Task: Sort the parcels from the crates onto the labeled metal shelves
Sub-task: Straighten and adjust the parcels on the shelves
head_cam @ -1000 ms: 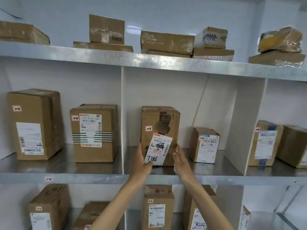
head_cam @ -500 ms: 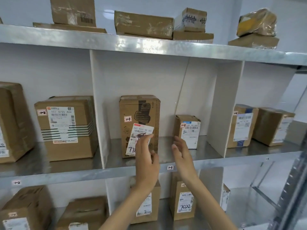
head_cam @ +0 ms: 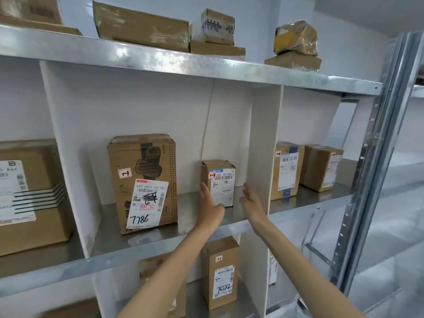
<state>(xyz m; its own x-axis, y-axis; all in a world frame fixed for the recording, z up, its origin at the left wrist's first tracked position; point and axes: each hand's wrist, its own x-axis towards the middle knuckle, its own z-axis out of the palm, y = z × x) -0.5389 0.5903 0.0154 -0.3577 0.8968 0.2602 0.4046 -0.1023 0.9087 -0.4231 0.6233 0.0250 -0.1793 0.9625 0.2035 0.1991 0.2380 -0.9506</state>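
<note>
Middle shelf (head_cam: 183,228), centre compartment: a small parcel (head_cam: 221,180) is standing upright toward the right of the bay, near the white divider (head_cam: 263,138), its printed label facing out. A tall parcel (head_cam: 146,161) is standing to its left, well apart, and is carrying a label (head_cam: 146,203) handwritten "7786" and a small pink sticker (head_cam: 124,173).

The left grip (head_cam: 210,204) is released: its fingers are lying straight along the small parcel's left side and touching it, with the thumb crossing the lower left corner of the label. The right grip (head_cam: 252,200) is also released, fingers extended and grasping nothing. It is hovering just to the right of the small parcel, between it and the divider, with a gap showing. Both forearms are reaching up from below the shelf edge.

In the next bay to the right, two labelled parcels (head_cam: 286,171) are standing side by side. On the shelf below, a parcel marked "7022" (head_cam: 221,271) is standing upright. Several flat cartons (head_cam: 142,26) are lying on the top shelf.
</note>
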